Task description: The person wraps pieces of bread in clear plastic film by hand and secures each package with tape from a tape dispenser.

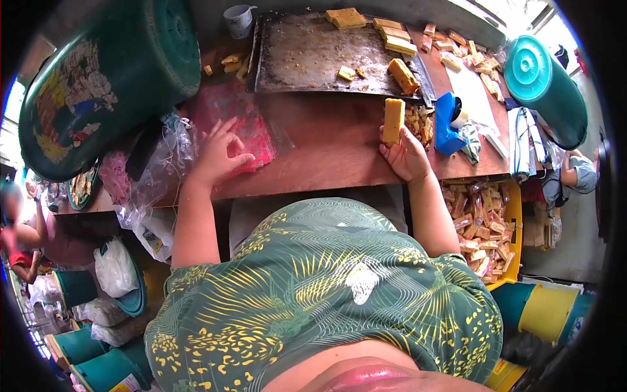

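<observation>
My right hand (408, 155) grips a rectangular yellow cake bar (393, 121), held upright with its browned side toward me. Over a stack of red-printed plastic wrappers (225, 104) on the wooden table is my left hand (223, 150), its fingers bent and apart with nothing visible in them. Beyond the hands lies a worn metal baking tray (294, 59). Several cake bars (346, 18) rest along its far and right edges, with broken pieces (346, 73) nearby. Just right of the held bar is a pile of cake crumbs and scraps (419, 124).
A blue tape dispenser (447, 124) stands at the right, near wrapped bars (483, 64). A yellow crate (516, 228) of wrapped bars sits below the table's right side. Large green bins (157, 52) flank the table. A cup (240, 23) stands behind. Other people are at both edges.
</observation>
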Motion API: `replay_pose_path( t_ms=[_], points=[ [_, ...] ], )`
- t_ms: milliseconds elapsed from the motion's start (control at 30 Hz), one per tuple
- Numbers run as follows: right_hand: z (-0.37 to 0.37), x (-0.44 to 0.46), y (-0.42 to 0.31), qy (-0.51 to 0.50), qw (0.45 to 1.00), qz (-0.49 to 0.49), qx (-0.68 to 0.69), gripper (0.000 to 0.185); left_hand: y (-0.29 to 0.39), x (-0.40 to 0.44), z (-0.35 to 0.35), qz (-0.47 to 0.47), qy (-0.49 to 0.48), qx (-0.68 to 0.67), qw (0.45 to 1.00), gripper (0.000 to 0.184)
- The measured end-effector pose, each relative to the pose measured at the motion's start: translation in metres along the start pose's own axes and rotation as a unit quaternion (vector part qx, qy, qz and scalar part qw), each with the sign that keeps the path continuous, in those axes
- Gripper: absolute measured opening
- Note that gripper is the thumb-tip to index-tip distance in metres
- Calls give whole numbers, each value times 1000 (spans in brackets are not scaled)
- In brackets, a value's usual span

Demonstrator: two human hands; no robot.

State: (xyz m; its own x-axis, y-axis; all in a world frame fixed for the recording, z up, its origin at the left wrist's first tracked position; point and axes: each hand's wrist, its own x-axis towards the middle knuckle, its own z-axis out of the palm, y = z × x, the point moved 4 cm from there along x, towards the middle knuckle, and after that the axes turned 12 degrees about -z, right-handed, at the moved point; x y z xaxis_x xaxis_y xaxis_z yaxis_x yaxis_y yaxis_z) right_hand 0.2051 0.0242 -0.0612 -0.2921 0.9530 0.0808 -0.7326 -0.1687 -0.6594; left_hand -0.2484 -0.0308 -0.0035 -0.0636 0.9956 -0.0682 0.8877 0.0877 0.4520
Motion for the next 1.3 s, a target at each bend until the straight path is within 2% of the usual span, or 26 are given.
replay_pose_path(
  t_ms=[200,300,333,367,433,500,533,567,600,633,667,733,767,833,933,1033,1100,1200,1233,1267,1300],
  points=[
    [0,1,0,-14,1000,2,0,39,-31,15,10,-2,-17,-113,993,23],
    [4,-1,-1,-8,1000,-1,-5,39,-29,12,7,3,-11,-78,997,21],
    [5,-3,-2,-12,1000,-3,-8,39,-41,19,12,-41,-27,-189,981,21],
    [7,-2,-2,-15,1000,-7,-12,39,-59,32,19,-84,-44,-297,950,22],
    [7,0,-2,-19,1000,-12,-13,40,-42,36,7,-77,-34,-504,859,23],
    [6,0,-1,-17,1000,-9,-8,41,3,26,-15,15,16,-690,723,23],
    [5,0,-1,-16,1000,-8,-8,41,29,23,-14,57,58,-670,738,20],
    [5,0,-1,-16,1000,-7,-8,41,65,12,-6,22,24,-706,708,22],
    [5,1,-1,-17,1000,-6,-9,41,94,4,3,100,26,-595,797,19],
    [6,2,-1,-17,1000,-9,-12,41,123,-4,13,183,49,-480,857,16],
    [8,1,-1,-17,1000,-12,-15,41,140,-4,29,262,0,-418,870,14],
    [10,1,-1,-14,1000,-17,-20,42,166,-3,74,305,-113,-221,919,18],
    [11,-1,-2,-10,1000,-19,-23,42,172,-19,89,243,-161,-107,951,33],
    [11,-3,-2,-6,999,-22,-32,42,174,-29,103,322,-130,-31,937,46],
    [8,-2,0,-18,999,-30,-35,43,154,-9,88,298,-129,-176,929,61],
    [26,-3,5,-23,991,-53,-124,46,121,-5,70,173,24,35,984,74],
    [54,7,11,-85,939,-59,-328,47,110,-7,73,137,15,69,988,81],
    [103,23,24,-155,775,-106,-604,46,106,-6,74,108,9,77,991,87],
    [117,26,26,-174,707,-140,-671,46,106,-5,74,102,8,71,992,88],
    [113,33,33,-205,687,-189,-671,50,106,-3,74,103,7,69,992,88],
    [108,32,37,-209,671,-195,-684,50,105,-3,74,105,7,67,992,89]
  ],
)
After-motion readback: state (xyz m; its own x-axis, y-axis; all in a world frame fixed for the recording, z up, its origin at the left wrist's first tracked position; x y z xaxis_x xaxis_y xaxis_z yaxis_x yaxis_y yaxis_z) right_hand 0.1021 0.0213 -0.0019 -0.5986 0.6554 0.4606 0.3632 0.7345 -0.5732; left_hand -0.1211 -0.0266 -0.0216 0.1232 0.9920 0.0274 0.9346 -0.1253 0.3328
